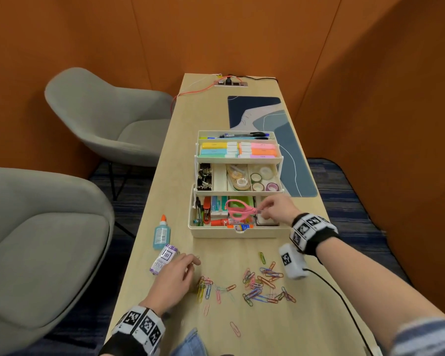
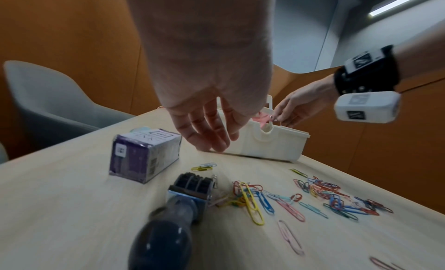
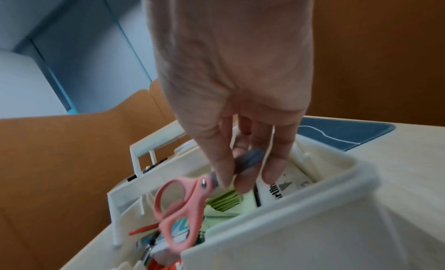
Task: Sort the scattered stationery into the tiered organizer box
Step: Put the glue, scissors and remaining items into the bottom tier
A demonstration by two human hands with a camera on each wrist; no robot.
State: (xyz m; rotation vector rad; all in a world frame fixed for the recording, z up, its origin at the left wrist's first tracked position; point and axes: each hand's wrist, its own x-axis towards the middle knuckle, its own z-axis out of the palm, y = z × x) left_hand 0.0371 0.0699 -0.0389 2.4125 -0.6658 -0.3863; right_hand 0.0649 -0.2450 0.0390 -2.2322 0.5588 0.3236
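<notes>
The right hand [image 1: 272,208] pinches the pink scissors [image 1: 239,208] by the covered blade end, thumb and fingers closed on the grey sheath, and holds them over the bottom tier of the organizer box [image 1: 235,233]. The scissors lie roughly level, long axis running left to right across the box, handles to the left of the grip and hanging over the green pads and the glue stick. Judged from this, the coming move is a short lowering into that tier, and the handles would land first.

The left hand [image 1: 176,274] hovers relaxed and empty over the tabletop [image 1: 306,317], fingers spread, just beside the purple box [image 1: 164,258] and the left heap of paper clips [image 1: 262,281]. It is the nearer hand to both, and to the glue bottle [image 1: 161,233] farther out.

In the right wrist view the blades are hidden by the fingers, and whether the scissors already touch what lies under them cannot be told. A dark, blurred thing fills the bottom of the left wrist view; what it is stays unclear.
</notes>
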